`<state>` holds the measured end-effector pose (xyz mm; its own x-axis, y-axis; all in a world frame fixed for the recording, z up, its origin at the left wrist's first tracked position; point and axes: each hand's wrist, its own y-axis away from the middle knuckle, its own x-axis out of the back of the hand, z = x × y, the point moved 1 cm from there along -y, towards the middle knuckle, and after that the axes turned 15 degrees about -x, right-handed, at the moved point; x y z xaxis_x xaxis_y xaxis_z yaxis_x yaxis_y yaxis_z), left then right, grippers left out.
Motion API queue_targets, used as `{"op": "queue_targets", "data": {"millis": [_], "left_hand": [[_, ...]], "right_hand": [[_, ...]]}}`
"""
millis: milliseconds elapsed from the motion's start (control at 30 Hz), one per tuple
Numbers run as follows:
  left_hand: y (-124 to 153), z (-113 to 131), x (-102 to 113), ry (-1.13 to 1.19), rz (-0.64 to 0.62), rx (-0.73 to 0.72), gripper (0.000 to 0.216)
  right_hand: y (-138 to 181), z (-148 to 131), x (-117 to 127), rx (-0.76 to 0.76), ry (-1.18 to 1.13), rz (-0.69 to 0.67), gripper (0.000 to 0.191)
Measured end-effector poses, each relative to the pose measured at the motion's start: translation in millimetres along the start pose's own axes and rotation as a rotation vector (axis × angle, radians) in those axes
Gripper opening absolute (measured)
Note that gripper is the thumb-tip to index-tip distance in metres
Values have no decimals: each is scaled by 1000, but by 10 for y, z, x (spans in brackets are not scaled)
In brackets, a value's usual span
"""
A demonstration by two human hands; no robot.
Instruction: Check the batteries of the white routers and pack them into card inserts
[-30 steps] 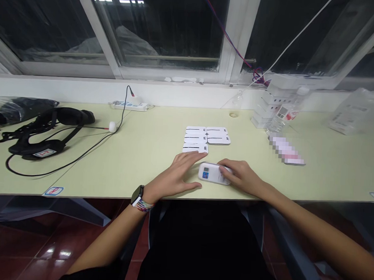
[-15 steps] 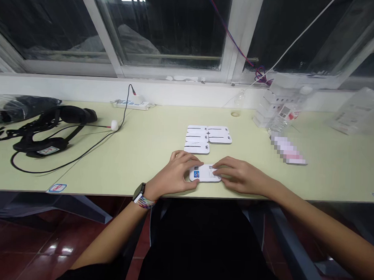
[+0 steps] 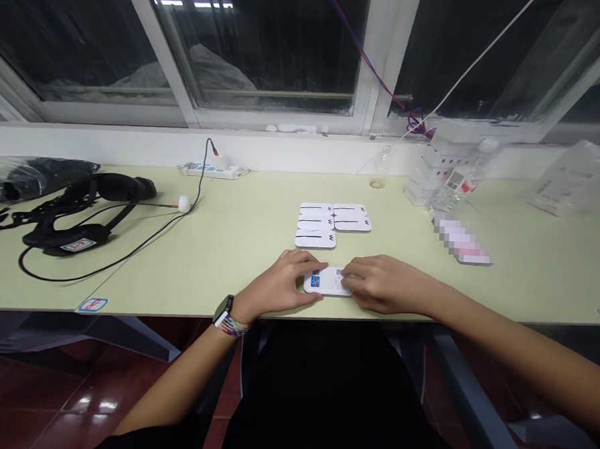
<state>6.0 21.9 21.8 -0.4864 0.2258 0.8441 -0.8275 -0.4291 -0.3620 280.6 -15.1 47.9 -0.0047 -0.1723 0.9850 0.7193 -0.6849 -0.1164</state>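
Note:
A flat white case (image 3: 328, 286) with rounded corners lies near the table's front edge. Its upper face bears a small blue label, a dark square code and fine print. My left hand (image 3: 284, 282) grips the left end, thumb along the near edge and fingers at the far edge. Over the right end sits my right hand (image 3: 377, 282), its fingers curled and pressed onto the printed face and the edge, hiding that end. Just beyond, several similar white cases (image 3: 315, 239) lie in two columns, each with a black line and a "W" mark.
At left lie a black headset (image 3: 73, 236) with a cable and a black item in clear plastic (image 3: 36, 174). A power strip (image 3: 215, 171) is by the wall. Toward the right stand stacked white boxes (image 3: 426, 177), a clear bottle (image 3: 450, 192) and a plastic bag (image 3: 568, 178).
My right hand's fingers have curled in more tightly and shifted slightly left over the case's right end. My left hand keeps its hold. The view has tilted very slightly.

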Motion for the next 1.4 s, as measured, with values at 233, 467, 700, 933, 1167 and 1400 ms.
{"op": "queue_targets", "data": {"millis": [233,467,700,933,1167,1400], "left_hand": [[-16,11,7,32,0,23,57],[-16,2,5,26,20,17,60],[-9,52,-6,29,30,-18,70],[-12,69,-16,54,20,-11,73],[-5,63,-28,68,39,19,80],[-2,69,-25,98,38,53,85]], "right_hand": [[-60,-92,49,27,145,-83,14],[-88,-157,28,68,260,-46,19],[-79,-195,-11,110,323,24,20],[-83,-215,-51,114,357,90,23],[-68,-215,-28,-25,98,12,20],[-63,-121,-37,-442,-519,-74,38]]}}
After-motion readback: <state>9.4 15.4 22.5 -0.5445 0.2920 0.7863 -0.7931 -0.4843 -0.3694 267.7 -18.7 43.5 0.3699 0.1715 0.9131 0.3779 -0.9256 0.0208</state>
